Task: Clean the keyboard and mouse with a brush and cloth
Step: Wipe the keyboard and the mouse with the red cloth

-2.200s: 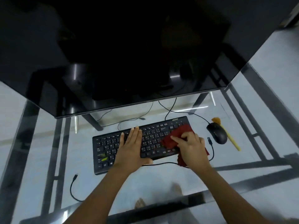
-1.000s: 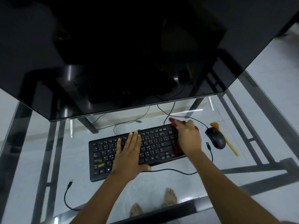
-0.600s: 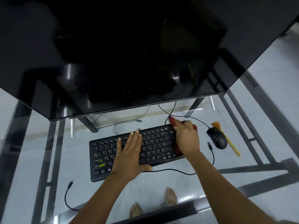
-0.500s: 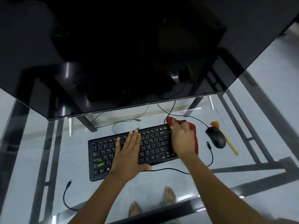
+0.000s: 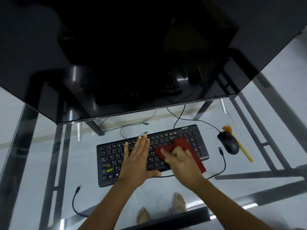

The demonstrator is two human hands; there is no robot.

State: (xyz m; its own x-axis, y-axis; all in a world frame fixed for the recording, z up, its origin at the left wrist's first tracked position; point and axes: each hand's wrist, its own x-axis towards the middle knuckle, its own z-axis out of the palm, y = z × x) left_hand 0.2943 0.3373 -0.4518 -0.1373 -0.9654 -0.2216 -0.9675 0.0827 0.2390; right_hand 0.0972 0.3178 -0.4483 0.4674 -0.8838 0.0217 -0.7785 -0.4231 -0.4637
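Since the earlier frame, the red cloth point(image 5: 181, 147) has been dragged from the far right edge of the black keyboard point(image 5: 149, 155) back toward its middle. It is pressed onto the keys under the right hand point(image 5: 180, 161), which is blurred, so its grip cannot be told. The left hand point(image 5: 138, 157) is laid flat, fingers straight, steadying the keyboard. The keyboard's long axis runs left to right beneath both hands. The glossy, rounded mouse point(image 5: 229, 143) and the slender wooden brush point(image 5: 239, 144) lie just right of the right hand, the nearer one, on the glass desk point(image 5: 49, 155).
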